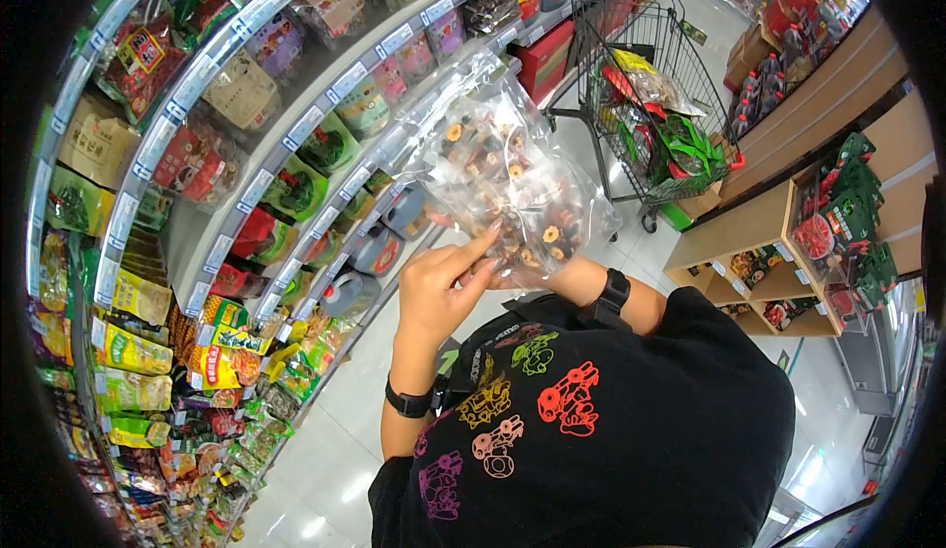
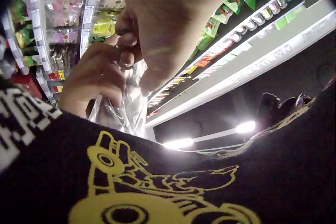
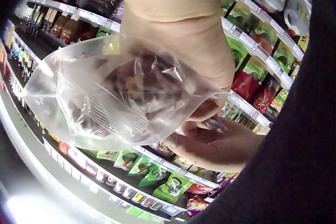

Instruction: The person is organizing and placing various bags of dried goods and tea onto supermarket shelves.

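Observation:
A clear plastic bag (image 1: 517, 188) with brown ring-shaped dried slices inside is held up in front of the body. My left hand (image 1: 443, 287) pinches its near edge between thumb and fingers. Behind the bag, my right hand is mostly hidden in the head view; the right wrist view shows this hand (image 3: 184, 45) gripping the bag (image 3: 126, 95) along one side, close to the left hand (image 3: 220, 142). In the left wrist view, the left hand (image 2: 163, 24) and right hand (image 2: 97, 77) meet at the bag's edge (image 2: 131, 106).
Shelves of packaged foods (image 1: 236, 95) curve along the left, with hanging packets (image 1: 133, 351) lower down. A shopping cart (image 1: 641, 85) holding several packages stands beyond the bag. At the right is a wooden display unit (image 1: 739, 223) with more packets.

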### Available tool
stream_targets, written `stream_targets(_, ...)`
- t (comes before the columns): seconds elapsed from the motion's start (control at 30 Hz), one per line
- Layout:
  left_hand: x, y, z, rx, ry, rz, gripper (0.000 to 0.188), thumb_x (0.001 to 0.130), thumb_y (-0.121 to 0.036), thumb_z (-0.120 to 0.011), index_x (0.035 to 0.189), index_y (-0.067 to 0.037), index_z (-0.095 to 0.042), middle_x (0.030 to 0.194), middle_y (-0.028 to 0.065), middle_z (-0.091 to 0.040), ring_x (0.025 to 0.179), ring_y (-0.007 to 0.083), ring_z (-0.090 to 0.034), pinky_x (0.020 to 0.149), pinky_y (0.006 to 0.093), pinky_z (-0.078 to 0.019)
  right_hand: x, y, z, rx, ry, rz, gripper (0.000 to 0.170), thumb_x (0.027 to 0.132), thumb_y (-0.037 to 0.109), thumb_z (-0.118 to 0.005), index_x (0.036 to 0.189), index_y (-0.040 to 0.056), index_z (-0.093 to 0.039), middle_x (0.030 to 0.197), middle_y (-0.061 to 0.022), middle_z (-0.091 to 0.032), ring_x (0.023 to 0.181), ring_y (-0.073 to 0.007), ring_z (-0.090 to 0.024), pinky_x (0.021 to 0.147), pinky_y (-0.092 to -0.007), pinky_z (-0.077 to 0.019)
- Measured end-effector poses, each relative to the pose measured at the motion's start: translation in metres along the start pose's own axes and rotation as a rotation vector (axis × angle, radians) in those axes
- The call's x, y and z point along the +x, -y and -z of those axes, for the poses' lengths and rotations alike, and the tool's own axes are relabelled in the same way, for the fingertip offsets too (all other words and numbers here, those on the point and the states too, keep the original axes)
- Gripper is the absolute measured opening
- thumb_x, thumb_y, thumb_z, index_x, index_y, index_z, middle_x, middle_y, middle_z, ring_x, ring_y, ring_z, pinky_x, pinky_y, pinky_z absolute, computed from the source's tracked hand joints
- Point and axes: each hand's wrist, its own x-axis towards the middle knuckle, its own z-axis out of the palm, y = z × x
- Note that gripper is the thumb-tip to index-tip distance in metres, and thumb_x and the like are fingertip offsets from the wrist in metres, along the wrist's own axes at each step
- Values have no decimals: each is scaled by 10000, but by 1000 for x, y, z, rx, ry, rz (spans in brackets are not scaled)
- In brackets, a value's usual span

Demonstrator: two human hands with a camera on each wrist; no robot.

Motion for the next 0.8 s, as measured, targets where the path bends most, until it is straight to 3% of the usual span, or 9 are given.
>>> stream_targets(0.07, 1, 1, 0, -45, 20, 4, 411, 671, -64, -674, 1077, -108, -620, 639, 65, -588, 505, 150, -481, 504, 249, -400, 0, 0, 2, 0, 6, -38, 557, 872, 393, -416, 1373, 267, -209, 1414, 55, -251, 782, -48, -464, 516, -169, -326)
stream_targets(0.1, 1, 2, 0, -66, 28, 6, 414, 671, -62, -674, 1080, -107, -618, 645, 67, -594, 507, 148, -484, 505, 247, -402, 0, 0, -7, -117, -72, 37, 510, 871, 392, -426, 1344, 266, -282, 1282, 33, -423, 756, -56, -463, 515, -200, -335)
stream_targets(0.17, 2, 3, 2, -129, 41, 50, 409, 689, -76, -665, 1093, -103, -609, 636, 54, -579, 513, 135, -483, 507, 241, -399, 4, -8, 19, 165, 82, -29, 471, 870, 385, -438, 1307, 238, -343, 1111, 21, -502, 763, -71, -474, 528, -239, -363)
stream_targets(0.23, -1, 11, 6, -106, 100, 103, 421, 729, -98, -636, 1144, -78, -566, 653, 45, -547, 536, 110, -482, 521, 233, -399, 5, -5, 35, 372, 87, 26, 494, 865, 355, -470, 1306, 183, -327, 1034, -9, -509, 848, -115, -490, 664, -282, -399)
stream_targets(0.27, -3, 13, 6, -220, 42, 127, 433, 732, -99, -627, 1158, -70, -551, 665, 49, -540, 547, 111, -484, 528, 234, -401, 5, -2, 42, 332, -54, 147, 508, 863, 340, -485, 1306, 156, -320, 995, -24, -513, 891, -138, -498, 732, -303, -416)
stream_targets(0.33, -4, 16, 6, -443, -71, 168, 458, 740, -102, -610, 1186, -55, -521, 687, 56, -525, 568, 112, -487, 542, 236, -403, 8, 3, 28, 100, -442, 424, 577, 861, 290, -514, 1343, 124, -242, 998, -58, -505, 956, -173, -504, 849, -335, -425)
stream_targets(0.43, -2, 18, 3, -259, -98, 218, 409, 750, -174, -635, 1113, -17, -530, 732, 93, -547, 609, 159, -521, 558, 269, -413, 5, 9, 37, -253, -572, 582, 717, 834, 183, -567, 1377, 121, -103, 1071, -89, -461, 991, -184, -490, 881, -353, -410)
stream_targets(0.63, 6, 32, -16, -153, -101, 376, 228, 762, -179, -639, 846, 15, -552, 611, 86, -545, 544, 166, -523, 506, 278, -411, -3, 20, 40, -913, -665, 665, 876, 721, 94, -683, 1373, 84, -98, 1071, -89, -426, 947, -161, -492, 845, -296, -407)
stream_targets(0.8, 6, 44, -23, -203, -29, 460, 238, 757, -184, -653, 841, 19, -561, 661, 82, -575, 568, 111, -514, 519, 255, -413, -12, 35, 34, -1204, -718, 649, 895, 669, 70, -712, 1364, 63, -149, 1050, -71, -432, 915, -138, -494, 828, -287, -400)
